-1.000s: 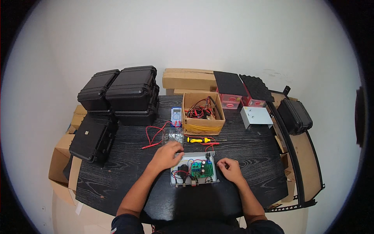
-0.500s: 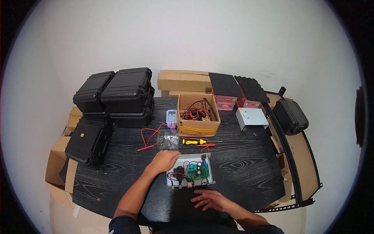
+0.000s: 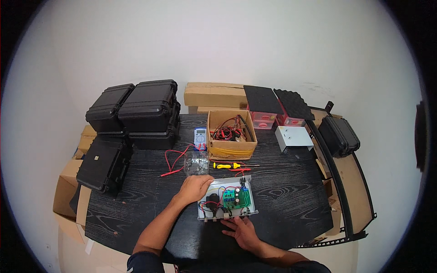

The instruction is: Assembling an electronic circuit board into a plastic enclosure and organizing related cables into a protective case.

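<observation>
A shallow light-grey metal enclosure (image 3: 204,212) lies uncovered on the table in front of me. Inside it are a green circuit board (image 3: 244,198), a black component (image 3: 212,200) and red, blue and black wires. My left hand (image 3: 195,188) is closed on the enclosure's far left corner. At its near edge, below the row of connectors, my right hand (image 3: 243,234) has its fingers apart, the tips touching the front panel. Just beyond the enclosure are a clear plastic box of small hardware (image 3: 196,164) and a yellow-and-black screwdriver (image 3: 227,165).
A blue multimeter (image 3: 200,138) with red leads stands beside a cardboard box (image 3: 231,151) of cables. Black hard cases (image 3: 146,107) are stacked at the left. Farther right are a white metal cover (image 3: 296,138), red drawer units (image 3: 264,119) and a black metal frame (image 3: 334,186).
The enclosure has shifted slightly right, with my left hand on its corner. My right hand has moved up to the enclosure's near edge.
</observation>
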`<state>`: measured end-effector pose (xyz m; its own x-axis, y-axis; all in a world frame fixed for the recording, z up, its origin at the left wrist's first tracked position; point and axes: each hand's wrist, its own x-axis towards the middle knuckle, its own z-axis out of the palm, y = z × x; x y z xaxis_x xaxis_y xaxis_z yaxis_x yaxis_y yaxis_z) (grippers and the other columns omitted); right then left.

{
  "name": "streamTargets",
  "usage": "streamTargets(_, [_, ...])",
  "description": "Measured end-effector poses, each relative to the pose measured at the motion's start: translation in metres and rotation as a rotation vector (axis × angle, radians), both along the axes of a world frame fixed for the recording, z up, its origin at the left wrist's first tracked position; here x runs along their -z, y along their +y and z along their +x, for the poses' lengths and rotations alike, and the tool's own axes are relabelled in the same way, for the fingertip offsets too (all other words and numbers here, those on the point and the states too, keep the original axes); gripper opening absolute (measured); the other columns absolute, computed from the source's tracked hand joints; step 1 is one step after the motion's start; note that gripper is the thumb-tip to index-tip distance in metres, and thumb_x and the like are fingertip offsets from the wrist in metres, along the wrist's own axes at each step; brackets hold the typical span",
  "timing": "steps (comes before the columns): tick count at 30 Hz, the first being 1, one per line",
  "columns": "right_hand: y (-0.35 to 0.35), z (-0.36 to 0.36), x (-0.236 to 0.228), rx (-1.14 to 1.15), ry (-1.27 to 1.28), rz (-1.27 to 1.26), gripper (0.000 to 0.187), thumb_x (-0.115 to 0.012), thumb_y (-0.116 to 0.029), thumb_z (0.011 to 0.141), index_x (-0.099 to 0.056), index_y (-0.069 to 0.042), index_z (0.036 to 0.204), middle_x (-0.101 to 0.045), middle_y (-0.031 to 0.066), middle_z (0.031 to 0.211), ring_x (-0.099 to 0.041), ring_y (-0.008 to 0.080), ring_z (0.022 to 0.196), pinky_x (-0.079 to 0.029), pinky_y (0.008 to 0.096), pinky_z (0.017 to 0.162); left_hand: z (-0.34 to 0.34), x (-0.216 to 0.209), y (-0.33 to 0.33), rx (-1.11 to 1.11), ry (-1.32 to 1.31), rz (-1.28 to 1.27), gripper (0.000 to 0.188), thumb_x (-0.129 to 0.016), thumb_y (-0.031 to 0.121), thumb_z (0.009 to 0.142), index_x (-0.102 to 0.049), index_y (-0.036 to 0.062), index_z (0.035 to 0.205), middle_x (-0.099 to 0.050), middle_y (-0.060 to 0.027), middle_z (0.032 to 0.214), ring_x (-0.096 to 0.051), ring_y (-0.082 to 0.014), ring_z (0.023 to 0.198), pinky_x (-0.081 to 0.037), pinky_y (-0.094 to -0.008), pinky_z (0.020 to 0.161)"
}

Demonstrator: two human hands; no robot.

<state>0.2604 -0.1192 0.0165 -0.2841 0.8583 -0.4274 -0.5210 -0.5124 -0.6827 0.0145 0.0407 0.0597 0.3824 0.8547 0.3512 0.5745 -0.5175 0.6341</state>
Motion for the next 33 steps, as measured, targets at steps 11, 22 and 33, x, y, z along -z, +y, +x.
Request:
streamTargets(11, [0.035, 0.033, 0.002, 0.284, -0.07, 0.097, 0.028, -0.06, -0.024, 0.105, -0.059, -0.007, 0.128, -0.075, 0.0113, 0.112, -0.077, 0.027, 0.096, -0.064, 0.0464, 0.079, 0.027, 0.015, -0.014, -0.086, -0.571, 0.107, 0.031, -0.06, 0.013, 0.103, -0.062, 0.001, 0.132, -0.078, -0.0154, 0.106, -0.077, -0.0264, 0.092, -0.059, -0.038, 0.086])
streamTargets(22, [0.223, 0.232, -0.052, 0.675, -0.243, 0.323, 0.04, -0.06, -0.048, 0.101, -0.067, -0.009, 0.098, -0.067, 0.0033, 0.076, -0.065, 0.0147, 0.056, -0.052, 0.0271, 0.049, 0.038, 0.057, -0.008, -0.056, -0.348, -0.089, 0.03, -0.064, 0.013, 0.102, -0.063, 0.0005, 0.129, -0.076, -0.0125, 0.107, -0.075, -0.0258, 0.097, -0.057, -0.0357, 0.086])
streamTargets(33, [0.321, 0.318, -0.03, 0.814, -0.309, 0.185, 0.048, -0.067, -0.048, 0.093, -0.066, -0.001, 0.105, -0.072, 0.011, 0.081, -0.068, 0.0199, 0.055, -0.054, 0.0245, 0.042, 0.039, 0.056, -0.005, -0.043, -0.303, -0.115, 0.028, -0.067, 0.011, 0.098, -0.067, 0.0001, 0.124, -0.076, -0.0136, 0.103, -0.076, -0.0275, 0.097, -0.058, -0.037, 0.084])
